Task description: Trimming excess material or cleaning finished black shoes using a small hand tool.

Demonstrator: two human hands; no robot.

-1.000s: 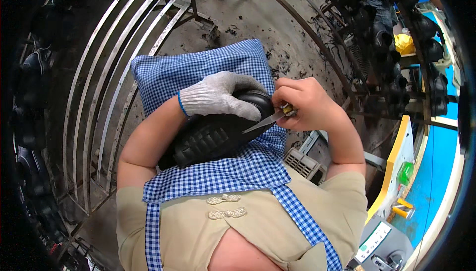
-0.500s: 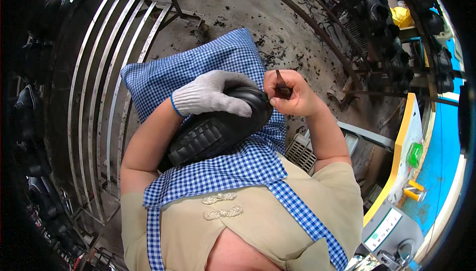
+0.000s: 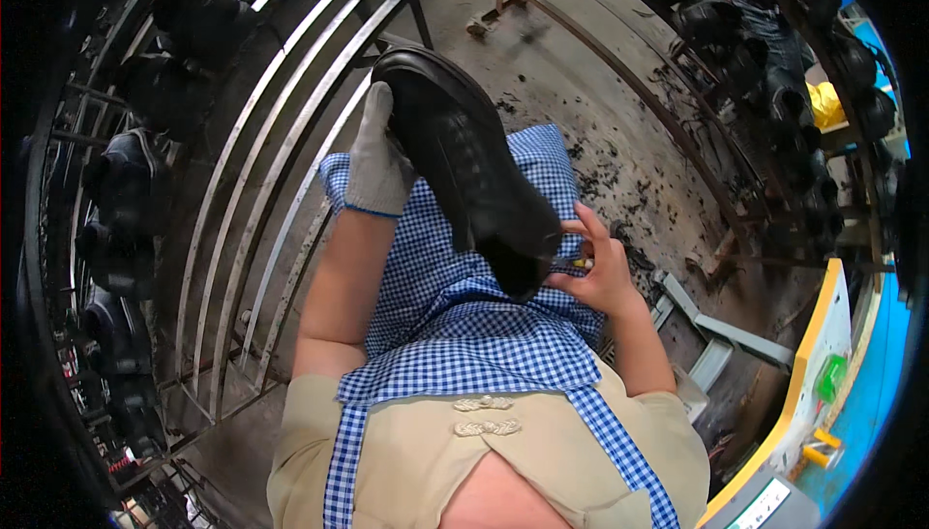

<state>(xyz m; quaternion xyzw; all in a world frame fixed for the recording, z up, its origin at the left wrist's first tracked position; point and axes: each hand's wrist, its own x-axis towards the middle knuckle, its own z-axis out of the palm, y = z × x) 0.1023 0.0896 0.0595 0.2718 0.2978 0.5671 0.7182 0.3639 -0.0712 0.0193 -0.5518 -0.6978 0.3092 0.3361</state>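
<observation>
My left hand, in a grey-white knit glove with a blue cuff edge, grips a black shoe near its toe. The shoe is held up over my lap, slanting with its toe toward the far left and its dark opening toward me at the right. At the heel end is my bare right hand, its fingers bent, index finger and thumb at the shoe's edge. A small yellow-and-white bit shows between those fingers; what it belongs to is hidden. Beneath the shoe a blue-and-white checked apron covers my lap.
A metal-barred rack stands close on my left, with black shoes on shelving beyond it. More black shoes hang at the far right. Dark scraps litter the floor. A yellow-edged board stands at the right.
The shoe has been lifted and turned, its toe now pointing far left. My left hand has moved to its toe end, my right hand lower. The dark blade seen in my right hand no longer shows.
</observation>
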